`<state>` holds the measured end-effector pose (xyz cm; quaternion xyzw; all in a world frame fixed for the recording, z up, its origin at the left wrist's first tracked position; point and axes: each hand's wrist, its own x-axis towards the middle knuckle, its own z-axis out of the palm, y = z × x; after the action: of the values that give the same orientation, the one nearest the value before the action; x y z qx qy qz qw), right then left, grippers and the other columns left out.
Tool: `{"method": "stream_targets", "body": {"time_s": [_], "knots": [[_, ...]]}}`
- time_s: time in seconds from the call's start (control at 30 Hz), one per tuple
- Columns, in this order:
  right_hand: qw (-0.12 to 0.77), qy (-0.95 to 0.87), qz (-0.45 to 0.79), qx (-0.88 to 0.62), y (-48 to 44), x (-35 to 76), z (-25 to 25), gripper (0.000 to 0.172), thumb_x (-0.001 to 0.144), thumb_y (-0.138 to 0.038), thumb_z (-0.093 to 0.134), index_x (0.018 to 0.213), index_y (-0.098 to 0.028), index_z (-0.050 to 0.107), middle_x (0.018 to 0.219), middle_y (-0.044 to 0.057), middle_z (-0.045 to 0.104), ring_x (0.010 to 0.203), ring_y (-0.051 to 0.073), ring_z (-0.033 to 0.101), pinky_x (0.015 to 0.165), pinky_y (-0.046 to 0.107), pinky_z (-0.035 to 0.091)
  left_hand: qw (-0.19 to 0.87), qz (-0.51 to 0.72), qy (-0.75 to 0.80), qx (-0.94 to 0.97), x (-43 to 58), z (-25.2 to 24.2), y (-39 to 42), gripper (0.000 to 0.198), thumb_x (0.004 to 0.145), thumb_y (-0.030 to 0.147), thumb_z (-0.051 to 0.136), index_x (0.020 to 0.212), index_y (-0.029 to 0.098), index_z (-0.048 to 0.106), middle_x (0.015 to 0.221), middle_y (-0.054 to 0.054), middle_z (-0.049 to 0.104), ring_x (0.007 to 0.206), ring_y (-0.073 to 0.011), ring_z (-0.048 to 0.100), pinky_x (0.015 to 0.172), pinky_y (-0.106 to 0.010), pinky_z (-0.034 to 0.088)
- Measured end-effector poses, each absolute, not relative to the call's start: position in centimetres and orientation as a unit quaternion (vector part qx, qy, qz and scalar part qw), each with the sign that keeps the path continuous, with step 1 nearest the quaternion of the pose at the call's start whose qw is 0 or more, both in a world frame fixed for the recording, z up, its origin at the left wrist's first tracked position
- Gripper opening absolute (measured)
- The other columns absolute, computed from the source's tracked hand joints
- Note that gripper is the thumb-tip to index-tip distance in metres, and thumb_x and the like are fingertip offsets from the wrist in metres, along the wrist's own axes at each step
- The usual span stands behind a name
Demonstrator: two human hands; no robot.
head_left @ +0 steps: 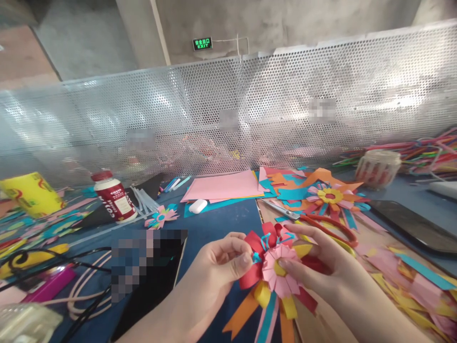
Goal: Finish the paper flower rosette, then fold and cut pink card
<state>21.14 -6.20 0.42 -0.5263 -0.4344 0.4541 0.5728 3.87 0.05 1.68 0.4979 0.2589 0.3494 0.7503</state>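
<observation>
A paper flower rosette [281,281] is held up in front of me, with a pink pleated disc, a yellow centre, red loops around it and orange, yellow, blue and pink tails below. My right hand [321,257] grips it from the right, thumb on the yellow centre. At its left edge, my left hand [228,259] pinches a small blue piece [256,257] against the red loops. Thin blue curls show on the upper red loops. Behind the right hand lie scissors [344,228] with orange-red handles, partly covered. A second flower [330,195] rests beyond them.
A perforated metal screen [214,114] closes off the table's back. Pink paper sheets [221,185], a white case [198,206] and a small flower [160,216] lie ahead. On the left are a coffee bottle [114,197], cables and a dark tablet [157,281]; a phone [410,224] lies right.
</observation>
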Motion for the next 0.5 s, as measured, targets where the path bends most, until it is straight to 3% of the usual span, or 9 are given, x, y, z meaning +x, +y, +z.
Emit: {"method": "stream_targets", "body": {"time_s": [0.23,0.4,0.5], "knots": [[0.555,-0.459,0.392,-0.572,-6.17,21.34,0.35,0.053,0.07,-0.047,0.067,0.113,-0.019,0.055,0.079,0.007,0.07,0.07,0.023,0.068,0.057,0.03,0.057,0.753,0.343,0.257,0.5,3.77,1.41,0.03,0.014,0.07,0.025,0.071,0.067,0.016,0.062,0.095,-0.002,0.049,0.094,-0.0178,0.05,0.083,-0.03,0.039],[0.554,-0.465,0.363,-0.587,-6.33,21.39,0.63,0.05,0.068,-0.046,0.068,0.109,-0.02,0.057,0.084,0.007,0.07,0.077,0.023,0.067,0.06,0.028,0.057,0.753,0.343,0.265,0.495,3.7,1.26,0.06,0.013,0.07,0.026,0.072,0.067,0.016,0.063,0.093,-0.003,0.051,0.092,-0.0185,0.051,0.082,-0.032,0.04],[0.556,-0.452,0.369,-0.592,-6.41,21.26,0.78,0.051,0.068,-0.048,0.068,0.109,-0.02,0.057,0.074,0.005,0.069,0.068,0.021,0.067,0.055,0.027,0.056,0.758,0.339,0.272,0.487,3.75,1.26,0.13,0.014,0.068,0.026,0.073,0.067,0.016,0.064,0.095,-0.003,0.053,0.09,-0.018,0.052,0.083,-0.033,0.04]]}}
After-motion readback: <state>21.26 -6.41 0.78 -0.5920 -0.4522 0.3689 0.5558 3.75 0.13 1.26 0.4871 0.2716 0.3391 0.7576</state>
